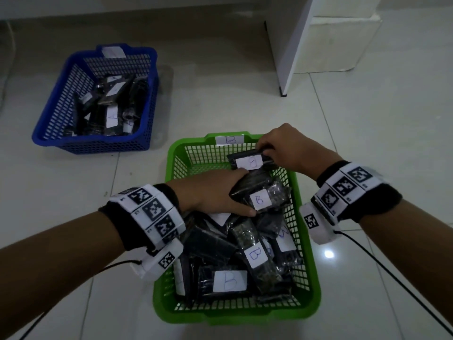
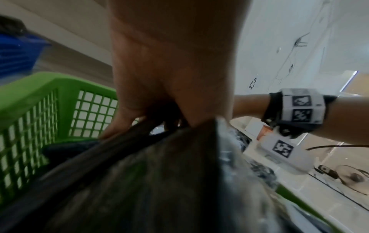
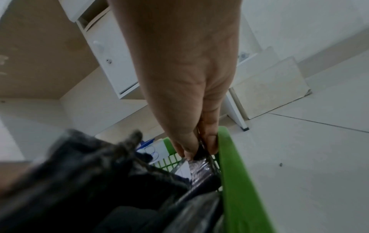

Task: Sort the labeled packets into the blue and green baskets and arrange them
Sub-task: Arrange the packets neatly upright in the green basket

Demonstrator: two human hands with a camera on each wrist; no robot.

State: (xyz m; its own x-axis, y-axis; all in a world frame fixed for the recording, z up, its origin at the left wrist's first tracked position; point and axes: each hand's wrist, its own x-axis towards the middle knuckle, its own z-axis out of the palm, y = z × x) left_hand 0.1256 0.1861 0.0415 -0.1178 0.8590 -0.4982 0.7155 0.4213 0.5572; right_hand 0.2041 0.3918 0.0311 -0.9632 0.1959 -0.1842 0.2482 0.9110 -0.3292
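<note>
Black wristbands (image 1: 362,192) carry white marker-printed blocks (image 1: 152,212) with black cables (image 1: 392,273)

Plastic mesh green basket (image 1: 171,153), glossy, seemingly plastic-wrapped packets (image 1: 266,197), paper labels (image 1: 259,199)

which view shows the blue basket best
The head view: the whole blue basket shows, with dark packets inside. The left wrist view catches only a blurred blue corner; the right wrist view shows, at most, a blue sliver.
</note>
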